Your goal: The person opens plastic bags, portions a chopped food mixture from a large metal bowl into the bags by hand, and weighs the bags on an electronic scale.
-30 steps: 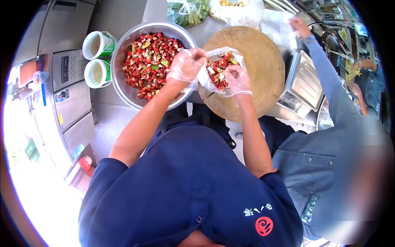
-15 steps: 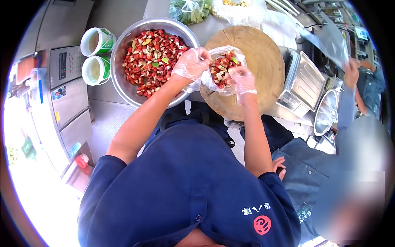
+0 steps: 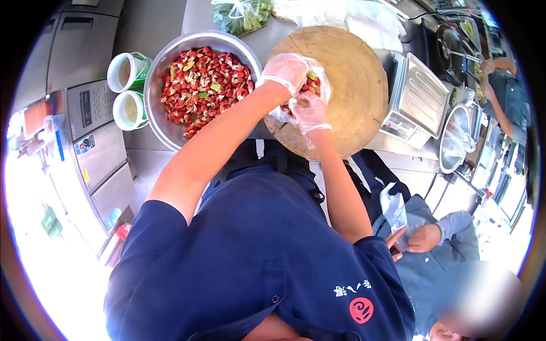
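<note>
My left hand (image 3: 287,73), in a clear plastic glove, curls over the left side of a clear plastic bag (image 3: 325,84); most of its fingertips are hidden. Gloved as well, my right hand (image 3: 311,111) pinches the bag's near edge with bent fingers. Red and whitish food pieces, with a bit of green, show inside the bag, which rests on a round wooden chopping block (image 3: 358,96). Left of the block stands a large steel bowl (image 3: 152,108) holding many similar red pieces (image 3: 207,85), perhaps crayfish tails, with some green and yellow slices.
Two white-and-green tubs (image 3: 128,111) stand left of the bowl. A bag of green leaves (image 3: 242,17) lies behind. Right of the block are a lidded plastic container (image 3: 424,94) and a basin covered with plastic (image 3: 455,139). A co-worker's hand (image 3: 424,237) holds a plastic bag close by my right.
My left hand has moved from the bag's left edge to over the bag. My right hand has shifted left and slightly down. The co-worker's raised plastic bag has come down beside me.
</note>
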Tool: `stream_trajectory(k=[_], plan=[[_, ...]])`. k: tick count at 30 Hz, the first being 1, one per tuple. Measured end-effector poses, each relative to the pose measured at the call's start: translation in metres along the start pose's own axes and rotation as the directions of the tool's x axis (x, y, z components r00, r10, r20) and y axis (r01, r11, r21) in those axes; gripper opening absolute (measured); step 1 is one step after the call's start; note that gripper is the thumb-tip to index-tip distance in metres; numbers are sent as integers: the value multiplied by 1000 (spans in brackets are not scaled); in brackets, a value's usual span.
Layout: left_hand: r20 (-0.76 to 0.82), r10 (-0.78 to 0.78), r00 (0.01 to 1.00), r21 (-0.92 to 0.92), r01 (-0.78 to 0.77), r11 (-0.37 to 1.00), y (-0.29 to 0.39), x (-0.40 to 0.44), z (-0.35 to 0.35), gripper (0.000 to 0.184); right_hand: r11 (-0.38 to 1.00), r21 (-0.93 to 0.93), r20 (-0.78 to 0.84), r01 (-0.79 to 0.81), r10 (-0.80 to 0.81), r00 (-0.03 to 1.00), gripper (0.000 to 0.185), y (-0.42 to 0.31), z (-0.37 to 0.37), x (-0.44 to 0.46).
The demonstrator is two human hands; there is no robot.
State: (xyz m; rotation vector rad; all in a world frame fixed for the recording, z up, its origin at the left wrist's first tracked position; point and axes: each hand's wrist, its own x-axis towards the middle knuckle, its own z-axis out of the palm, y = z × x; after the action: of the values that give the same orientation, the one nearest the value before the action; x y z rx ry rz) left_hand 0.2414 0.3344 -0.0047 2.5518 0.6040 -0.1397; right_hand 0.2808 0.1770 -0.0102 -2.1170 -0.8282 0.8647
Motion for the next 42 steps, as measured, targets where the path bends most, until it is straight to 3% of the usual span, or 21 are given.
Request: stream_trajectory(k=[2, 7, 9, 11, 13, 14, 17, 19, 20, 21, 22, 23, 24, 25, 28, 33, 35, 36, 37, 39, 42], plan=[[22, -15, 1000, 83, 13, 996, 4, 6, 8, 18, 729, 559, 190, -395, 351, 917, 12, 18, -10, 2], [-21, -25, 999, -75, 23, 997, 14, -6, -6, 17, 622, 700, 164, -350, 337, 927, 15, 27, -45, 6], [-32, -28, 999, -186, 21, 982, 27, -13, -28, 18, 426, 845, 233, -322, 249, 940, 18, 30, -51, 19], [-144, 185, 972, -196, -211, 958, 43, -23, -40, 17, 398, 811, 365, -428, 228, 903, 27, 15, -54, 31], [-82, 165, 983, -71, -171, 983, 59, -29, -43, 18, -151, 868, 494, -472, 338, 801, 39, -23, -53, 36], [-94, 234, 968, -67, -241, 968, 63, -31, -40, 20, -246, 822, 540, -514, 49, 840, 45, 4, -48, 45], [-103, 312, 944, -88, -321, 943, 65, -39, -56, 28, -56, 878, 470, -475, -88, 878, 42, 3, -58, 50], [-377, 331, 865, -97, -392, 915, 62, -48, -67, 27, 223, 941, 276, -254, -73, 958, 31, 17, -44, 62], [-357, 247, 901, -203, -333, 921, 61, -53, -75, 37, 668, 730, 57, 148, -275, 960, 24, 23, -51, 73], [-366, 224, 903, -201, -312, 929, 52, -56, -71, 37, 783, 510, 19, 357, -425, 905, 21, 18, -59, 84], [-447, 120, 886, -367, -304, 879, 40, -57, -63, 35, 797, 250, -20, 549, -563, 826, 17, 12, -67, 96], [-507, 7, 862, -521, -313, 794, 30, -59, -55, 33, 715, 695, 67, 71, -162, 984, 15, 5, -75, 109], [-526, -119, 842, -575, -249, 779, 25, -70, -53, 27, 277, 879, 348, -387, 181, 920, 14, -2, -79, 120], [-426, -276, 862, -606, -46, 794, 19, -83, -51, 18, 285, 873, 360, -396, 172, 917, 14, -6, -77, 132], [-205, -482, 852, -751, 179, 636, -10, -131, -26, 10, 666, 677, 205, -313, 238, 949, 13, -27, -55, 161], [-100, -623, 776, -738, 362, 570, -53, -214, 8, 14, 915, 358, 420, -189, 23, 907, 19, -120, 39, 135], [-43, -672, 739, -743, 426, 517, -60, -232, 1, 13, 920, 323, 560, -223, 4, 829, 24, -138, 91, 128], [-45, -679, 733, -752, 423, 506, -65, -238, 1, 13, 950, 137, 355, 280, -311, 882, 29, -128, 113, 135], [-46, -678, 733, -756, 418, 504, -71, -244, 2, 13, 723, -146, 227, 675, -640, 734, 34, -128, 126, 133], [-50, -684, 727, -769, 410, 491, -78, -255, 5, 13, 693, -172, 239, 700, -660, 712, 39, -127, 130, 133], [-54, -708, 704, -794, 400, 458, -87, -268, 14, 12, 593, -530, 597, 606, -247, 763, 36, -118, 140, 116]])
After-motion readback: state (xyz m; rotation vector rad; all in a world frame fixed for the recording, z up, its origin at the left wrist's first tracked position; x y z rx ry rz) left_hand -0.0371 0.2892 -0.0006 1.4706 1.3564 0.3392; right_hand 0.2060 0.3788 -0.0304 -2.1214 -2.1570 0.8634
